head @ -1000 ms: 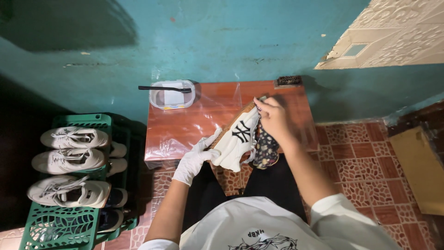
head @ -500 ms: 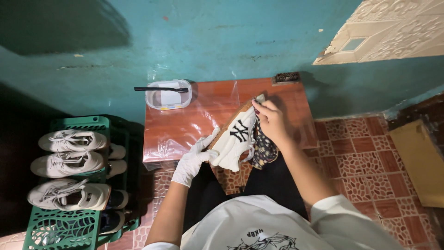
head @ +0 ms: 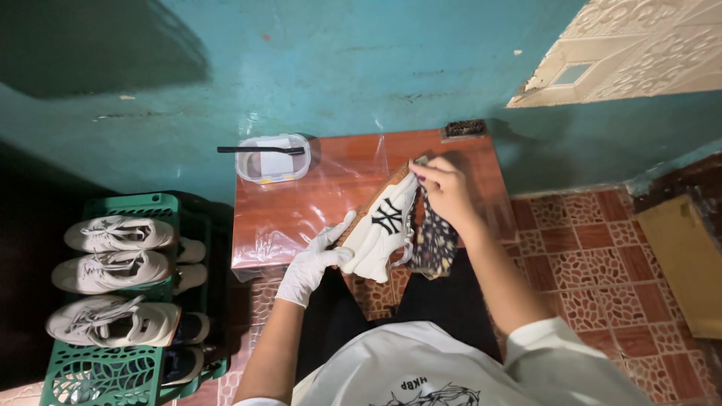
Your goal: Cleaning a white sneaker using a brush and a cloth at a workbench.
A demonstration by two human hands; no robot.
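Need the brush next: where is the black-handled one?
In the head view, the black-handled brush lies across the clear plastic tub at the table's far left corner, by the teal wall.

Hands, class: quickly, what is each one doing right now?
Left hand: gloved, closed on the white shoe.
Right hand: bare, closed on a patterned cloth at the shoe.

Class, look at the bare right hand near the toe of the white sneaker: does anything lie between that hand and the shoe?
Yes. A dark patterned cloth lies under the right hand, against the white sneaker, and hangs below. The gloved left hand grips the heel directly.
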